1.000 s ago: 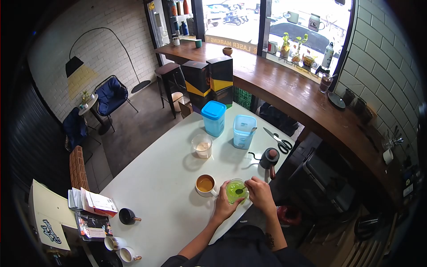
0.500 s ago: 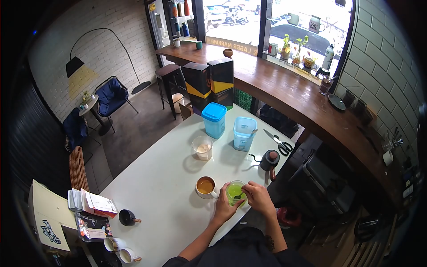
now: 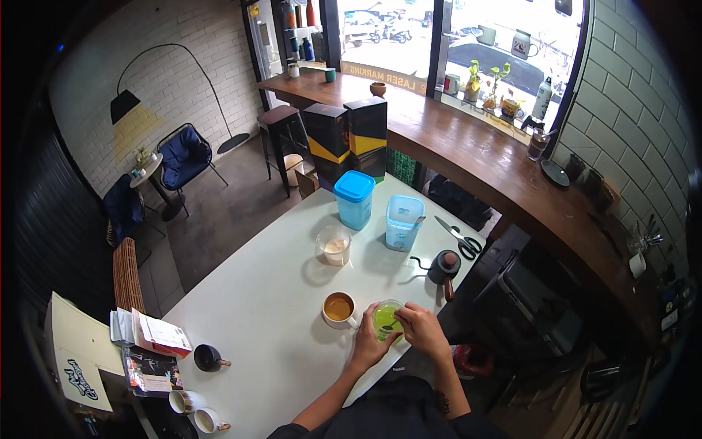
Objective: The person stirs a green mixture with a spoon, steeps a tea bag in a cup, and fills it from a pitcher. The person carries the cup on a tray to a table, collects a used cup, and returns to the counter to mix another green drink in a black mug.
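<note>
Green liquid fills part of a clear cup (image 3: 383, 315) near the table's front right edge. My left hand (image 3: 370, 342) is wrapped around the cup's near left side. Over the rim, my right hand (image 3: 423, 329) pinches a spoon (image 3: 390, 326) whose dark bowl sits in the liquid; its handle is mostly hidden by my fingers. Just left of the cup stands a white mug (image 3: 339, 312) of brown drink, its handle close to my left fingers. Farther back is a clear tub (image 3: 334, 246) with pale contents.
A lidded blue container (image 3: 355, 201), an open blue container (image 3: 404, 225), scissors (image 3: 461, 238) and a black gooseneck kettle (image 3: 443, 268) stand toward the back. Booklets (image 3: 157, 333), a dark mug (image 3: 210, 358) and two white mugs (image 3: 186, 402) occupy the left end.
The spoon has shifted slightly within the green liquid, and my right hand has moved a little with it. My left hand keeps its hold on the cup. The view has tilted slightly.
</note>
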`<state>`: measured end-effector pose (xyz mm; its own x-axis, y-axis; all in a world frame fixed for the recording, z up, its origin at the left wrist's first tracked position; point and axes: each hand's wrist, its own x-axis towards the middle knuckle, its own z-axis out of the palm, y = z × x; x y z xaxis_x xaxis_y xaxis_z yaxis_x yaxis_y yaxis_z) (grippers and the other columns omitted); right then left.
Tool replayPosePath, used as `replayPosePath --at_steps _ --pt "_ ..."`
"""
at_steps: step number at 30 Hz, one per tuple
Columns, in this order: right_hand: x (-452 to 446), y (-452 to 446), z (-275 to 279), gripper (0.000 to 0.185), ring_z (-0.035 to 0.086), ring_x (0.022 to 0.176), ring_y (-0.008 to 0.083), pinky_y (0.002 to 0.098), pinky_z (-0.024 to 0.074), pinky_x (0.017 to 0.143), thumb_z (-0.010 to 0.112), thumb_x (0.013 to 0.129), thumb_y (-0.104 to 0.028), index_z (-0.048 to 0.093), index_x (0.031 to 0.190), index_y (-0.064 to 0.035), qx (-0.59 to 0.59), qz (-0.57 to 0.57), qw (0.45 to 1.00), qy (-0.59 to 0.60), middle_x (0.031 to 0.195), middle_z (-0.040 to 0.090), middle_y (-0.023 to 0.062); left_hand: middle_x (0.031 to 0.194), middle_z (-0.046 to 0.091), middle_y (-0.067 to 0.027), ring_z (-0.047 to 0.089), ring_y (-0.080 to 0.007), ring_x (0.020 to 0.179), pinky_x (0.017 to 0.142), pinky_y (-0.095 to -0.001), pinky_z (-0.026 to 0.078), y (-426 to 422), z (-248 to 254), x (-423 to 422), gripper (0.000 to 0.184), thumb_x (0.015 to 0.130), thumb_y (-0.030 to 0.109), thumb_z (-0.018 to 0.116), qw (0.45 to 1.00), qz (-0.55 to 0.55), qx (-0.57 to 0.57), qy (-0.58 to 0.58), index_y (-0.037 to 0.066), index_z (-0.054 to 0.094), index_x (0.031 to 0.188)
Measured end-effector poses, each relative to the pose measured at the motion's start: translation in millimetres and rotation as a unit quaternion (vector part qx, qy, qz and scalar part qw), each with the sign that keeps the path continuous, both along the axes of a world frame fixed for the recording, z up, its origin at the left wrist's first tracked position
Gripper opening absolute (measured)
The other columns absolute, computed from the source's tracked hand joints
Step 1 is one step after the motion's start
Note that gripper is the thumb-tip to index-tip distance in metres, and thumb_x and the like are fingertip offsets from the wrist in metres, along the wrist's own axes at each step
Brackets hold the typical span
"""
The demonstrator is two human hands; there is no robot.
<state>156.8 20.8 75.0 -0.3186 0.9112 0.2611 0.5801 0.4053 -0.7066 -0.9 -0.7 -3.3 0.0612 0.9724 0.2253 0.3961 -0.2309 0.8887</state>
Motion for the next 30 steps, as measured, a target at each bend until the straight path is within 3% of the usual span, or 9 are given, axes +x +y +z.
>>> replayPosePath --at_steps 2,5,8,11,18,24,30 --pt "3 0 4 0.01 0.061 0.074 0.0366 0.0428 0.0477 0.065 0.062 0.086 -0.008 0.067 0.09 -0.0007 0.021 -0.025 0.998 -0.053 0.079 0.059 0.0156 0.132 0.049 -0.0203 0.052 -0.0348 0.122 0.099 -0.0417 0.045 0 1 1 0.086 0.075 0.023 0.083 1.0 0.002 -0.003 0.0 0.003 0.03 0.14" --pt "4 2 3 0.01 0.06 0.072 0.0368 0.0424 0.0472 0.065 0.063 0.086 -0.007 0.067 0.091 -0.0004 0.036 -0.077 0.996 -0.04 0.079 0.059 0.0157 0.131 0.049 -0.0215 0.052 -0.0388 0.12 0.098 -0.0435 0.045 1 0 1 0.085 0.074 0.03 0.082 1.0 0.004 0.002 -0.017 0.002 0.033 0.138" --pt "1 6 -1 0.01 0.06 0.071 0.0372 0.042 0.0467 0.064 0.063 0.086 -0.007 0.067 0.092 0.0003 0.039 -0.086 0.996 -0.005 0.079 0.059 0.016 0.131 0.049 -0.0215 0.052 -0.0389 0.119 0.098 -0.0436 0.045 0 2 0 0.085 0.074 0.029 0.082 1.0 0.001 -0.001 -0.011 0.002 0.032 0.138" --pt "-4 4 -3 0.01 0.06 0.071 0.0371 0.0415 0.0464 0.064 0.063 0.086 -0.007 0.067 0.092 0.0011 0.041 -0.07 0.997 0.017 0.078 0.059 0.0162 0.13 0.051 -0.0196 0.054 -0.0351 0.121 0.099 -0.0419 0.045 0 5 1 0.086 0.075 0.022 0.083 1.0 0.006 -0.003 0.002 0.004 0.03 0.14" --pt "3 -1 0 0.012 0.062 0.076 0.0377 0.0456 0.0497 0.068 0.059 0.084 -0.007 0.066 0.093 -0.0031 -0.001 0.007 1.0 -0.017 0.084 0.06 0.0158 0.131 0.051 -0.0196 0.053 -0.0352 0.121 0.099 -0.0417 0.045 0 0 0 0.086 0.074 0.022 0.083 1.0 0.005 0.001 0.004 0.003 0.03 0.14" --pt "8 1 4 0.01 0.061 0.072 0.0362 0.0421 0.0473 0.065 0.063 0.085 -0.007 0.067 0.09 0.0004 0.037 -0.058 0.997 -0.045 0.079 0.059 0.0158 0.13 0.051 -0.0204 0.053 -0.0348 0.121 0.1 -0.0415 0.044 1 1 1 0.085 0.075 0.023 0.083 1.0 0.0 -0.001 -0.008 0.003 0.031 0.139" --pt "0 3 -4 0.011 0.06 0.072 0.0368 0.0419 0.047 0.065 0.063 0.084 -0.005 0.068 0.093 0.001 0.049 -0.079 0.995 0.021 0.079 0.059 0.0162 0.131 0.049 -0.0209 0.052 -0.035 0.122 0.101 -0.0419 0.043 0 3 1 0.085 0.075 0.022 0.083 1.0 0.001 0.002 -0.005 0.002 0.031 0.139"
